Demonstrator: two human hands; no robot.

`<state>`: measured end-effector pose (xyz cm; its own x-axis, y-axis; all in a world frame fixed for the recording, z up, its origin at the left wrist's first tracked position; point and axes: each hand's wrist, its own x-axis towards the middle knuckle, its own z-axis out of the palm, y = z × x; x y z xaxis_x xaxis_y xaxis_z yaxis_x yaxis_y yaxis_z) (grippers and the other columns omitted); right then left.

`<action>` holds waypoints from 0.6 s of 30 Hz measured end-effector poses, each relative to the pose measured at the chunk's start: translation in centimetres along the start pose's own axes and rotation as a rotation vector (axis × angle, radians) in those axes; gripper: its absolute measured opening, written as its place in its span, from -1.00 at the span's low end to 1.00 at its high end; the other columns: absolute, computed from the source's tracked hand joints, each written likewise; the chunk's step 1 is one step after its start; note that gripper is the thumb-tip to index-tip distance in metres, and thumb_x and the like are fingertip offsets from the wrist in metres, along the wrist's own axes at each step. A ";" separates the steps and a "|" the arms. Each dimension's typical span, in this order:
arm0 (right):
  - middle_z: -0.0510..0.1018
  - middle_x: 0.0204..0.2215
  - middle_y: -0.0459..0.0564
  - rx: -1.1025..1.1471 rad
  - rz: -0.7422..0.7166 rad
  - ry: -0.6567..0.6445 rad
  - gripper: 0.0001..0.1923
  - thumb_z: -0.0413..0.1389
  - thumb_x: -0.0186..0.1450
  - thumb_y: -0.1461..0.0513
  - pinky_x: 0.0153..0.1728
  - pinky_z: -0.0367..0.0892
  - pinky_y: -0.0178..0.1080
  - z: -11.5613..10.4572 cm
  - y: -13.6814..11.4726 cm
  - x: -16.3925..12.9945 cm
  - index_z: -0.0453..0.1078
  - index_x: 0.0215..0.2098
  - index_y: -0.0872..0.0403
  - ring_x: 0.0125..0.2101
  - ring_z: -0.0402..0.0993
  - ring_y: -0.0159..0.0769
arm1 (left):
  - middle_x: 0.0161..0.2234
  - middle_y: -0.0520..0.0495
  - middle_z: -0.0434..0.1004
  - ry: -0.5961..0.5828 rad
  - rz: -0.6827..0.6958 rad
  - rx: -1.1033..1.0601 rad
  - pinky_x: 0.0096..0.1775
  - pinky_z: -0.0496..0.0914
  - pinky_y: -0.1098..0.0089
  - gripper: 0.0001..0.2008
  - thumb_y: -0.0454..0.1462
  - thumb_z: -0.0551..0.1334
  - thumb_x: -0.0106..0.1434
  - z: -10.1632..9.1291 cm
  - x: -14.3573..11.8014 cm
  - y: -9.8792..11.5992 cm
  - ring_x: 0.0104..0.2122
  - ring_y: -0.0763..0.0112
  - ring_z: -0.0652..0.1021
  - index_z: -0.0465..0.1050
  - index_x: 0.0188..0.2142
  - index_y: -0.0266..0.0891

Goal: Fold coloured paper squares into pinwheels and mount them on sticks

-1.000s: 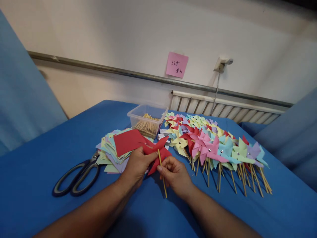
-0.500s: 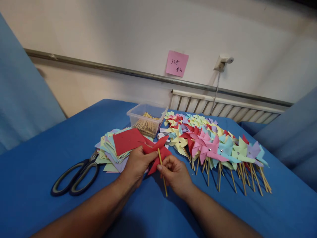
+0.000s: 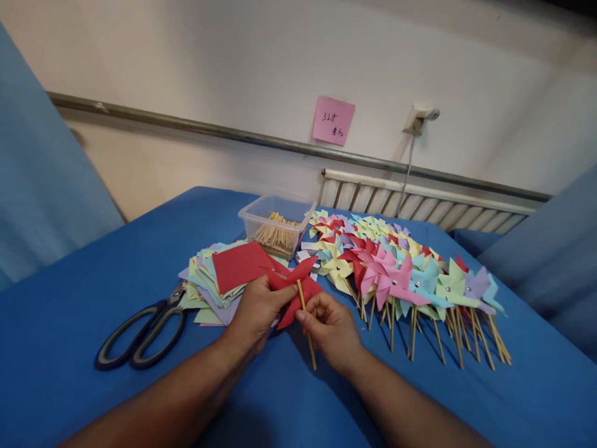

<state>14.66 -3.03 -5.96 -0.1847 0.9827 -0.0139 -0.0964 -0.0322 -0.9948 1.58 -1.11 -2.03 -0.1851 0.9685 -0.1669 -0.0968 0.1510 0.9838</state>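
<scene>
Work is at the assembly stage of one paper pinwheel. The left hand (image 3: 258, 309) is closed on the red pinwheel (image 3: 298, 287), pinching its folded vanes at the left edge and holding it just above the blue table (image 3: 93, 292), near the centre of the scene. The right hand (image 3: 329, 326) grips a thin wooden stick (image 3: 306, 326) between thumb and fingertips; the stick lies against the back of the red vanes, its upper end at the pinwheel's middle and its lower end pointing toward the near edge. No fastener is visible at the hub from this view, so it cannot be told whether the two parts are already joined. In my judgement the step in hand is fixing the wheel to its stick; the next move calls for keeping the hub lined up with the stick's top and holding the vanes folded while the joint is made. To the left, just beside the left hand, sits a stack of cut paper squares (image 3: 212, 283) with a red sheet on top, and scissors (image 3: 140, 333) lie further left. A clear tub of sticks (image 3: 276, 225) stands at the far side. Finished pinwheels (image 3: 401, 274) lie in rows to the right.
</scene>
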 end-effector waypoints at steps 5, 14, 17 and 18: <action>0.37 -0.72 -0.24 0.025 0.012 0.002 -0.68 0.25 0.10 0.05 -0.73 -0.01 -0.44 0.0 0.2 0.1 0.25 -0.50 0.06 -0.75 0.10 -0.56 | -0.67 0.07 0.44 0.003 -0.001 0.023 -0.62 0.18 0.48 -0.76 -0.20 0.43 -0.18 0.0 -0.1 0.2 -0.67 0.47 0.41 0.47 -0.54 -0.27; 0.36 -0.75 -0.25 0.056 0.047 -0.008 -0.63 0.26 0.07 0.01 -0.77 -0.03 -0.44 0.0 -0.1 0.2 0.23 -0.51 0.05 -0.80 0.09 -0.56 | -0.65 0.06 0.44 0.005 0.004 0.055 -0.62 0.17 0.48 -0.74 -0.19 0.42 -0.16 -0.1 0.0 0.0 -0.65 0.45 0.42 0.45 -0.51 -0.27; 0.37 -0.73 -0.23 0.021 0.021 0.001 -0.68 0.23 0.09 0.03 -0.75 -0.02 -0.44 0.0 -0.2 0.1 0.26 -0.50 0.07 -0.78 0.09 -0.56 | -0.65 0.07 0.43 0.016 0.001 0.051 -0.63 0.15 0.49 -0.73 -0.18 0.41 -0.16 -0.2 0.1 -0.1 -0.66 0.47 0.41 0.41 -0.53 -0.26; 0.37 -0.72 -0.22 0.007 0.011 0.007 -0.69 0.23 0.10 0.04 -0.74 -0.01 -0.44 0.0 -0.3 0.0 0.27 -0.49 0.07 -0.77 0.10 -0.56 | -0.66 0.08 0.43 0.012 0.000 0.047 -0.63 0.15 0.49 -0.73 -0.18 0.41 -0.15 -0.2 0.1 -0.2 -0.67 0.47 0.40 0.39 -0.53 -0.26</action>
<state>14.69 -3.01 -5.69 -0.1794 0.9834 -0.0259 -0.1013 -0.0446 -0.9939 1.39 -1.04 -2.25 -0.1964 0.9662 -0.1670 -0.0506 0.1601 0.9858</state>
